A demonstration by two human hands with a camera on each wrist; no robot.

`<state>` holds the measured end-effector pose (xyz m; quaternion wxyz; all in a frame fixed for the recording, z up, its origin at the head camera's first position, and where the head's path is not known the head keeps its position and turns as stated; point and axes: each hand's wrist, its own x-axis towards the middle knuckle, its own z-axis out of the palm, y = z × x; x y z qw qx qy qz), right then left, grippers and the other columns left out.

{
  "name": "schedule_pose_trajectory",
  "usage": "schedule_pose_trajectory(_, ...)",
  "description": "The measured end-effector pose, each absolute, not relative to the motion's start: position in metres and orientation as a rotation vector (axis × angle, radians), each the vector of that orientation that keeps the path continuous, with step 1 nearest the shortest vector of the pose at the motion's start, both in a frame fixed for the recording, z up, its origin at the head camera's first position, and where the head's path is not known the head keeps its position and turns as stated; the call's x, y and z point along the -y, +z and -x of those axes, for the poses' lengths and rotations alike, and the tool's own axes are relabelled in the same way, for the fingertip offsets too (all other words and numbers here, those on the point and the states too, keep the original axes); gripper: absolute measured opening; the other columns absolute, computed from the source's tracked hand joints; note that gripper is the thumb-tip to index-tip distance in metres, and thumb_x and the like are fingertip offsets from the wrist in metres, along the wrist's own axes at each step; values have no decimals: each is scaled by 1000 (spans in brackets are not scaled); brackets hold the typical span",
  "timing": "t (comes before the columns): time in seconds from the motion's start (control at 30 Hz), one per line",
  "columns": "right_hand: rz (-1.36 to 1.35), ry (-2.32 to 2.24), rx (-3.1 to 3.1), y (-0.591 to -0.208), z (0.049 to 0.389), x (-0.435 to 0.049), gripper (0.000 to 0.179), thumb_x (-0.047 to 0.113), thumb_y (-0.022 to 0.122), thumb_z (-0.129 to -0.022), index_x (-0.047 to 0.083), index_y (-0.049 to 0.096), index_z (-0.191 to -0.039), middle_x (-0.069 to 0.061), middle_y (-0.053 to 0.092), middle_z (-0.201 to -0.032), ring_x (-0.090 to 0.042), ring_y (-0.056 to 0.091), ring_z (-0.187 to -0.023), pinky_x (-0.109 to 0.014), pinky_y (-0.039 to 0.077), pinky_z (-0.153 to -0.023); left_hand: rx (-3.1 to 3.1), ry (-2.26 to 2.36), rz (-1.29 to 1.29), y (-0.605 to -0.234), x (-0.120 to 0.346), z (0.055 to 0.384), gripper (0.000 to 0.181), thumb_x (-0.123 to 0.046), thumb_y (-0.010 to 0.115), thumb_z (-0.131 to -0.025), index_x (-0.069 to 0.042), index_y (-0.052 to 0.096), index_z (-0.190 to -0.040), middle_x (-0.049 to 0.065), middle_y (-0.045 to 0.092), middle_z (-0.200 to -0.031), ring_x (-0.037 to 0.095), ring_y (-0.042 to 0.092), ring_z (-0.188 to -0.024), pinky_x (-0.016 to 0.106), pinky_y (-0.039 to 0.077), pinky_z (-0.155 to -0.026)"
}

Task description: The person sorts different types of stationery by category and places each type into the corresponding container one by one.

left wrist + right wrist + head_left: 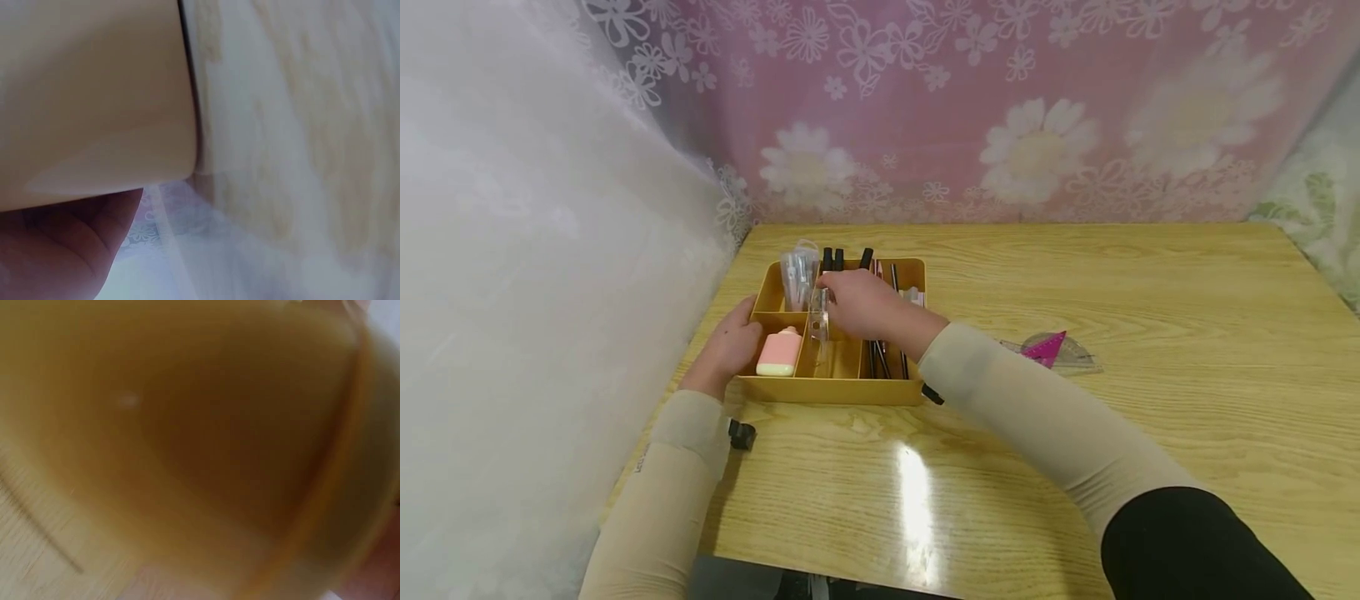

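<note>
A yellow divided organizer tray (835, 391) sits toward the left of the table in the head view. My left hand (727, 343) grips its left side, and the left wrist view shows curled fingers (69, 244) against its pale wall. Over the tray's middle, my right hand (868, 304) holds a clear plastic piece (818, 315), whose exact kind I cannot tell. A pink bottle (779, 352) with a cream end lies in the front left compartment. Behind it, clear-wrapped pens (799, 279) stand upright. Black pens (880, 360) fill the right compartment, partly hidden by my right arm.
Right of the tray, a magenta set square (1047, 348) lies on a clear protractor (1081, 358), partly behind my right sleeve. The wooden table (1150, 292) meets a pink flowered curtain (925, 125) at the back. White sheeting (535, 250) hangs close on the left.
</note>
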<state>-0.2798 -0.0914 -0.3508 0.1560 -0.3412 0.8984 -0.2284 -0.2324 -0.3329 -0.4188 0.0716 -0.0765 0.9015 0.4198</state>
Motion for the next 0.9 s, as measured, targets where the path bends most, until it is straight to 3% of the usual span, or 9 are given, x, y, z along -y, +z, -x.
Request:
schedule_pose_trajectory(0.13,999,-614,-2560,-352,281,89,50,9,43,-104,13,44,-154,-6,52,-149,-12,27,-46,-29,36,-56,-2702,1263,250,-419,332,233,61,-14,30,-103,-15,21,-163,15,30,-162,37,26,-148,62,18,-117)
schedule_pose_trajectory(0.3,1016,-616,-2571,-354,283,85,50,10,43,-103,14,46,-154,-4,52,-150,-11,22,-44,-29,33,-53,-2697,1263,273,-418,331,232,61,-14,30,-103,-16,19,-164,14,29,-163,38,26,-148,63,18,-117)
schedule_pose_trajectory(0.4,1041,-632,-2594,-349,281,80,49,12,43,-103,15,48,-152,-5,56,-146,-13,29,-46,-30,37,-56,-2705,1262,275,-417,331,231,62,-15,30,-103,-17,19,-164,14,29,-163,38,25,-148,63,18,-117)
schedule_pose_trajectory(0.5,1061,-650,-2614,-343,278,70,45,14,43,-104,16,52,-148,-5,59,-140,-11,53,-64,-31,46,-68,-2703,1265,264,-418,332,231,62,-16,30,-103,-17,19,-164,14,30,-162,38,26,-148,63,18,-117)
schedule_pose_trajectory(0.57,1067,-677,-2622,-339,278,61,41,16,45,-104,17,55,-145,-4,61,-137,-16,61,-78,-34,47,-74,-2712,1266,244,-419,333,231,61,-16,30,-103,-16,21,-163,15,31,-161,38,27,-147,62,19,-117)
schedule_pose_trajectory(0.63,1060,-705,-2630,-337,278,52,38,19,46,-105,18,58,-141,-2,62,-135,-15,64,-91,-35,49,-76,-2722,1264,226,-420,334,232,60,-16,30,-103,-15,22,-163,15,32,-161,38,27,-147,62,20,-117)
schedule_pose_trajectory(0.9,1020,-718,-2711,-336,278,14,29,24,53,-104,16,65,-129,0,66,-124,-18,61,-110,-41,51,-91,-2723,1251,261,-421,335,235,61,-16,31,-103,-17,22,-163,14,32,-161,38,28,-147,63,19,-117)
